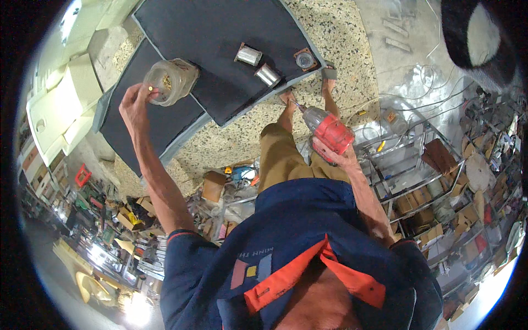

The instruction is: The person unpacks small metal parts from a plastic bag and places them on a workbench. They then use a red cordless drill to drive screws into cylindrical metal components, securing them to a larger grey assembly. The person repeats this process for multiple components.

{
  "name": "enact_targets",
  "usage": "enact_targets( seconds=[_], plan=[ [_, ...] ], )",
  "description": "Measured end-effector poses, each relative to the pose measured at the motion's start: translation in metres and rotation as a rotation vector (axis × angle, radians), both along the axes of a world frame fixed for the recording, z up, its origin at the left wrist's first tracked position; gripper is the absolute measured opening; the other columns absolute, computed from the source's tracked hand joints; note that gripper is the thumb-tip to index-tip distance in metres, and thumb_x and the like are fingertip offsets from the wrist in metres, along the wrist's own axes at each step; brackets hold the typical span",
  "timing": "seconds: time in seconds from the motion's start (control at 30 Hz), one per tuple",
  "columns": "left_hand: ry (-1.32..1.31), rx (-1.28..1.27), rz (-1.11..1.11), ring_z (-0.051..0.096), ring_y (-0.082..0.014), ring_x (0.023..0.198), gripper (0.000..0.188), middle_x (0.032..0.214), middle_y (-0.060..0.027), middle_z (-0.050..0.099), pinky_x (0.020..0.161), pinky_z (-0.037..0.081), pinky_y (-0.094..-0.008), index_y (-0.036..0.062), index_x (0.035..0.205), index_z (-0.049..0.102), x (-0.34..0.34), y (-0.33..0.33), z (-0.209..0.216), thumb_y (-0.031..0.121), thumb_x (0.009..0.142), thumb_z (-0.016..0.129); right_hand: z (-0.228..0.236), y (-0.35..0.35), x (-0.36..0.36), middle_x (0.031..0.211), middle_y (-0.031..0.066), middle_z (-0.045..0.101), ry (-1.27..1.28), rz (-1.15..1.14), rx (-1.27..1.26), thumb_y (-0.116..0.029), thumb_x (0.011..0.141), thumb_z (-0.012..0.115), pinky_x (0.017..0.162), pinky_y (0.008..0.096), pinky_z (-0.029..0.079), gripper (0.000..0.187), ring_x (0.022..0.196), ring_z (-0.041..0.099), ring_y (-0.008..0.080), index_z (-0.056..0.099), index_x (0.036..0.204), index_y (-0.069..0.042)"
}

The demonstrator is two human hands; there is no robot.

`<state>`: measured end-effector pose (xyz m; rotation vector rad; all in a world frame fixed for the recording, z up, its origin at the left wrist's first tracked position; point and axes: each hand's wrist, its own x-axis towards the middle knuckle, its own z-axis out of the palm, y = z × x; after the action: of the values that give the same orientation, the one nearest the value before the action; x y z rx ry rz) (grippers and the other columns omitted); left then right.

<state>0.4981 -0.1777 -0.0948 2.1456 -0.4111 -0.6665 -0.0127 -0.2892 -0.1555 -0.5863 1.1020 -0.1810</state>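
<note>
My left hand (137, 104) has its fingers closed at the rim of a clear plastic jar (184, 91) with small gold screws inside. A small round gold piece, perhaps a screw, shows by the fingertips. My right hand (342, 155) grips a red and grey cordless drill (332, 130), its bit pointing up and left. Beneath the jar spreads a black-covered panel with grey sides (203, 27). Two shiny metal cylinders with brown square end plates, one (248, 55) behind the other (268, 76), lie on it. A third cylinder (305, 60) stands upright at the panel's right corner.
A speckled tile floor (355, 60) surrounds the panel. Cables (429, 99) cross the floor at right, near a metal frame (396, 165) and cluttered shelves. Boxes, including a brown one (213, 186), and tools are behind me at left. Pale furniture pieces (60, 110) stand far left.
</note>
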Motion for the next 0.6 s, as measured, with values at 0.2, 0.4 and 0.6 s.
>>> enact_targets(
  seconds=[0.2,0.4,0.6],
  plan=[
    [0.447,-0.333,-0.022,0.07,-0.0218,0.098,0.026,0.129,-0.0185,0.065,0.087,0.057,-0.0334,-0.0057,0.112,0.068,-0.136,-0.014,-0.025,-0.005,0.086,0.068,0.003,-0.005,0.002,0.137,0.0134,0.059,-0.021,0.606,-0.531,-0.002,0.095,0.06,0.102,0.0398,0.054,0.048,0.123,0.061,0.0265,0.047,0.141,-0.006],
    [1.141,-0.405,0.366,0.068,-0.0265,0.103,0.022,0.115,-0.0139,0.067,0.091,0.059,-0.0379,-0.0009,0.113,0.065,-0.254,-0.047,-0.076,0.008,0.094,0.069,0.002,0.007,0.002,0.126,0.0106,0.066,-0.09,0.112,-0.04,-0.003,0.091,0.068,0.099,0.0355,0.055,0.047,0.117,0.065,0.0212,0.054,0.136,-0.005],
    [1.213,-0.439,0.563,0.071,-0.0245,0.089,0.013,0.095,-0.0111,0.07,0.076,0.064,-0.035,0.0009,0.109,0.066,-0.279,-0.055,-0.083,0.005,0.096,0.065,-0.002,0.005,-0.004,0.122,0.0088,0.068,0.005,0.538,-0.673,-0.005,0.089,0.071,0.094,0.0356,0.056,0.044,0.114,0.066,0.0198,0.059,0.132,-0.006]
  ],
)
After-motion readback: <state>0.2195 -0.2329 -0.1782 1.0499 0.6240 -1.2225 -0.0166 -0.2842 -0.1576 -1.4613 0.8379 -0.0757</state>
